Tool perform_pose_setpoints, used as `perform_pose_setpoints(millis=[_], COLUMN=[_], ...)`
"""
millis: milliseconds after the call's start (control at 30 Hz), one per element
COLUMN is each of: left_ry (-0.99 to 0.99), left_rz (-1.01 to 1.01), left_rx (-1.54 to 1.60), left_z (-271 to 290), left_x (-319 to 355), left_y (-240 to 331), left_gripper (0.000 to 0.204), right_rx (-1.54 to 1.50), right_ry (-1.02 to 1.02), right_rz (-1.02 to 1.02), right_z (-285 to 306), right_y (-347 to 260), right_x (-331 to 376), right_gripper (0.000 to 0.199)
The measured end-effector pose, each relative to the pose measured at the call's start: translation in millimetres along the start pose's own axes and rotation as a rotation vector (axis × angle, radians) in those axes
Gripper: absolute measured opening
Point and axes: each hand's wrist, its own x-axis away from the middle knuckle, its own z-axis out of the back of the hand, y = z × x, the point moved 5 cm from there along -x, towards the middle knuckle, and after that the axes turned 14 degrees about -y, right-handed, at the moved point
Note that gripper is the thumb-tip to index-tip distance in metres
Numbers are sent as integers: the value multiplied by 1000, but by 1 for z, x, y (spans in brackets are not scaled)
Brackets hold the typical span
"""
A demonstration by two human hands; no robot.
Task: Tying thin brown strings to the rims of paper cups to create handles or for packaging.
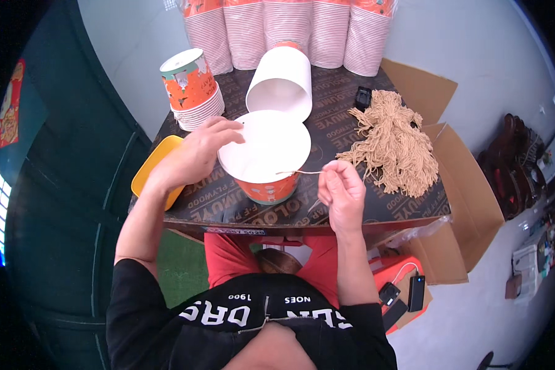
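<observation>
A wide paper bucket stands upright near the front edge of the dark plywood board, its inside plain white and its outer wall orange with a teal band at the foot. The left hand rests on the bucket's left rim, fingers curled over the edge and touching it. The right hand is closed in a pinch on a thin tan string, which runs level from the fingertips across the rim to the bucket's right side.

Just behind it, a second white bucket lies tipped on its side, mouth toward the person, almost touching the first. A nested stack of printed buckets stands at the board's back left corner, and taller ribbed stacks line the far edge. A loose heap of tan string pieces fills the right side, leaving bare board in front of the right hand. A yellow tray juts past the left edge. An open cardboard box sits to the right, beside the board.
</observation>
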Motion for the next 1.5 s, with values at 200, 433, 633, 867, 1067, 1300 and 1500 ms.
perform_pose_setpoints(millis=[200, 433, 633, 867, 1067, 1300, 1500], left_ry=[-112, -15, 198, 354, 325, -90, 7], left_rz=[72, -97, 176, -37, -381, -295, 44], left_rx=[-237, -234, -374, -358, 103, 1708, 1612], left_z=[-17, -29, -59, -72, -84, -124, -126], left_x=[33, 26, -24, -74, -32, 1, 20], left_y=[-19, 50, 69, 93, 99, 90, 90], left_gripper=[31, 15, 27, 49, 49, 28, 8], right_rx=[-5, 239, 281, 6, -135, -132, 218], right_ry=[45, -57, -264, -370, -305, -311, -308], right_rz=[52, 195, 203, 279, 327, 290, 283], right_z=[-12, -46, -70, -84, -66, -73, -81], right_y=[-37, -67, -57, -58, -58, -42, -37], right_x=[11, 21, 19, 11, 4, 3, 15], right_gripper=[19, 11, 17, 54, 57, 57, 53])
